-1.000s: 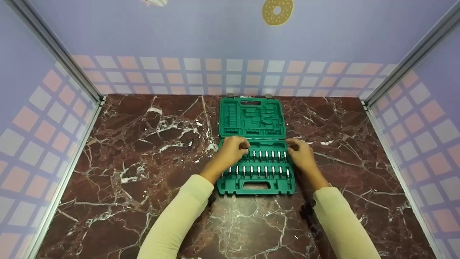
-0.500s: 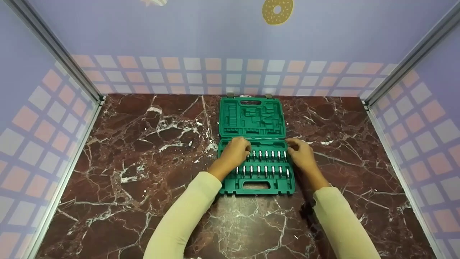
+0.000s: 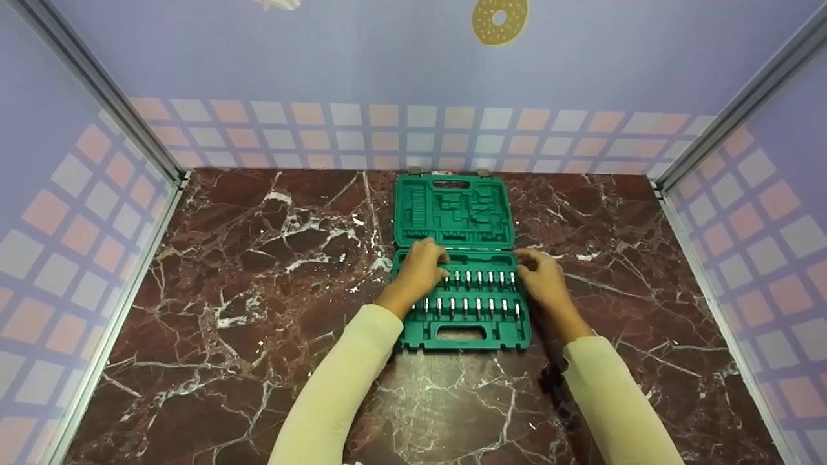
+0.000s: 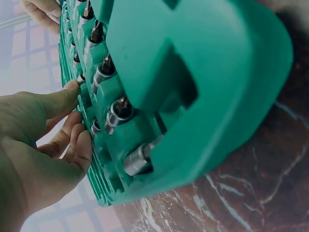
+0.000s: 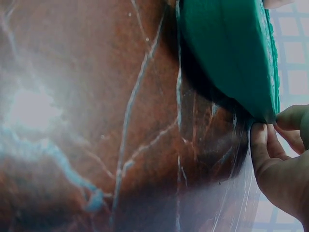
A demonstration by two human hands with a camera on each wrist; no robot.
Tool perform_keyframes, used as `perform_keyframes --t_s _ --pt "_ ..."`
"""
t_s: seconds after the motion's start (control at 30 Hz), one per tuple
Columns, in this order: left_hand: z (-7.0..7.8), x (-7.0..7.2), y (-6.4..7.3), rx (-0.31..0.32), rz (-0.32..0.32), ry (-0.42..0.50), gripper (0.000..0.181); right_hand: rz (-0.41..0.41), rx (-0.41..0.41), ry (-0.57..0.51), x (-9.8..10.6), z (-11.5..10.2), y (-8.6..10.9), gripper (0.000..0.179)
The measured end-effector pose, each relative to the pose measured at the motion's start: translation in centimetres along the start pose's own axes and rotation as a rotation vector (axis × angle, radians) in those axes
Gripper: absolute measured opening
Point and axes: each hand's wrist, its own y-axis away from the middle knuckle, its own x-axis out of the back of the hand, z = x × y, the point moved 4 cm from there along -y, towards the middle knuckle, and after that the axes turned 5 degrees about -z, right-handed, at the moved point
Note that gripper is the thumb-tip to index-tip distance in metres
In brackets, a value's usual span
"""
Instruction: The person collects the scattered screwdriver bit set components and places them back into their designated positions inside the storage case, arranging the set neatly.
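Observation:
A green plastic bit-socket case (image 3: 413,334) lies unfolded on the table, its two rows of silver bit sockets (image 3: 478,306) standing in the lower half. Over the left end of the upper row is my left hand (image 3: 418,268). In the left wrist view its thumb tip is right at one small socket (image 4: 81,78), and the bent fingers (image 4: 75,121) stay apart from the thumb beside a second socket (image 4: 95,127). My right hand (image 3: 541,274) pinches the right edge of the case near the hinge; in the right wrist view thumb and fingers meet at the case's corner (image 5: 263,108).
The lid (image 3: 452,210) lies back toward the far wall, its moulded slots holding nothing. Dark red marble tabletop (image 3: 271,310) spreads around the case. Purple panels with pink and white squares (image 3: 310,129) enclose the table at the back and both sides.
My left hand moved slightly right along the upper row, then a little up and back, uncovering a socket at its fingertips. The right hand and the case have stayed in place.

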Motion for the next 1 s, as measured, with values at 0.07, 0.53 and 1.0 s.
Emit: perform_keyframes --t_s 0.07,0.53,1.0 --pt "-0.1 -0.1 -0.1 0.006 0.010 -0.001 0.022 0.004 0.001 0.003 0.0 0.0 0.0 0.034" --pt "-0.6 0.3 0.7 -0.056 0.034 0.076 0.024 0.013 0.038 0.011 -0.2 0.1 0.1 0.033" --pt "-3.8 3.8 3.3 -0.106 0.280 0.182 0.025 0.005 0.025 0.013 -0.1 0.1 -0.1 0.033"
